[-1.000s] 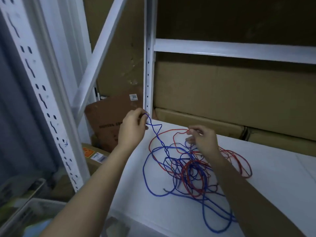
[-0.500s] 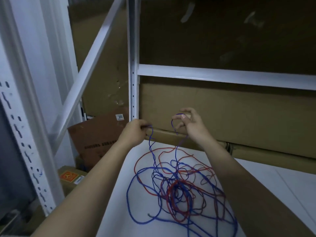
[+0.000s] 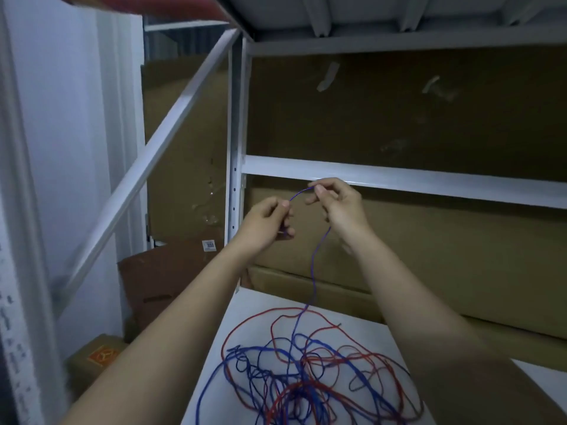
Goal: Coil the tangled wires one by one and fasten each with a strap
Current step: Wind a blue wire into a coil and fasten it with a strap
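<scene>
The left hand (image 3: 270, 222) and right hand (image 3: 340, 207) each pinch the blue wire (image 3: 313, 265), whose strand rises toward 12 o'clock from the tangle with the red wire (image 3: 260, 320) on the bench (image 3: 245, 305). It looks light, thin and limp, likely to snag, so taking hold near its free end and feeding slack seems wise.

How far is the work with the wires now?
Done: no finished coil or strap shows. In hand: the left hand and right hand pinch the blue wire, lifted from the pile. Left: the red wire and most blue loops lie tangled on the white surface.
</scene>
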Demonstrator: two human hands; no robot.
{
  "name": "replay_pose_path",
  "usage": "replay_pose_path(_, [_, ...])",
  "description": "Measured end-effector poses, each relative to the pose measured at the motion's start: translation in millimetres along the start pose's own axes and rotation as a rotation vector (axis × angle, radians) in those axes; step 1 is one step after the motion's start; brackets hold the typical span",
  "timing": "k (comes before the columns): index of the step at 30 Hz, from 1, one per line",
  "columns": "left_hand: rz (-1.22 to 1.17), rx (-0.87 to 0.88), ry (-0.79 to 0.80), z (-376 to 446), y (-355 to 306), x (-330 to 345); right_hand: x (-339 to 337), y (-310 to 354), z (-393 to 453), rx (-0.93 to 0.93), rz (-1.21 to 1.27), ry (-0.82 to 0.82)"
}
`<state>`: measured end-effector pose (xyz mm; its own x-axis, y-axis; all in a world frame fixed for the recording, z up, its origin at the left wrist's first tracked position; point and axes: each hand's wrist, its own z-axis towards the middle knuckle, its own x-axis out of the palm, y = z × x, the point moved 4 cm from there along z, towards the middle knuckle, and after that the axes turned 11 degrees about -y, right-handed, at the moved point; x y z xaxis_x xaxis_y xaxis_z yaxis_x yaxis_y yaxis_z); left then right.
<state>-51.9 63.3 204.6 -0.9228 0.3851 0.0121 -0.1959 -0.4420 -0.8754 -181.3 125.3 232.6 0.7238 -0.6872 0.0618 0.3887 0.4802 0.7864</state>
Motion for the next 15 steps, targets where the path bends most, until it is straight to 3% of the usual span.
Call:
replay_pose_path(3, [-0.073,-0.005,-0.077,3,-18,-4,-12,10,12,-0.166,-0.126,-0.132])
replay_pose_path(6, [-0.121,-0.028,-0.036,-3,-22,-7,-11,-1,2,-0.214,-0.296,-0.078])
replay_pose_path(15, [-0.3,-0.195,-0.087,4,7,-29,19,-67,-75,0.214,0.175,0.125])
